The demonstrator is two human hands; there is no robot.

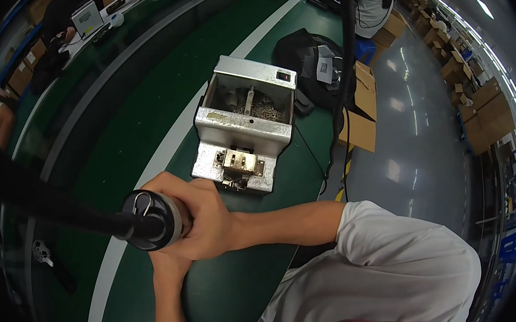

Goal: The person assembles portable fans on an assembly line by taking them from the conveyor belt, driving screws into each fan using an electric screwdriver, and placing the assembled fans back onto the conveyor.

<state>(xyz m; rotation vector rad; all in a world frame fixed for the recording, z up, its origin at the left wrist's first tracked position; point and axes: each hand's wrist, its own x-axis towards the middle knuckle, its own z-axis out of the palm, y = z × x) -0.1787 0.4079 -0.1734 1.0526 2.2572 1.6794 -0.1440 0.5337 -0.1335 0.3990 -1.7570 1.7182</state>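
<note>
My right hand point(208, 217) is wrapped round a black-topped cylindrical tool point(152, 219), seen from above, with a metal hook and a thick black cable at its top. My left hand point(167, 262) is below the right hand and the tool; its fingers are hidden. Just beyond my right hand stands a metal screw feeder point(245, 125) on the green table point(221, 299). Its open bin holds many small screws point(266, 110), and a small metal block point(239, 161) sits at its front.
A black mesh bag point(301, 59) lies beyond the feeder, beside an open cardboard box point(358, 115). A dark cable hangs at the upper right. A green conveyor point(125, 117) runs along the left. Other people sit at the top left, far left and top right.
</note>
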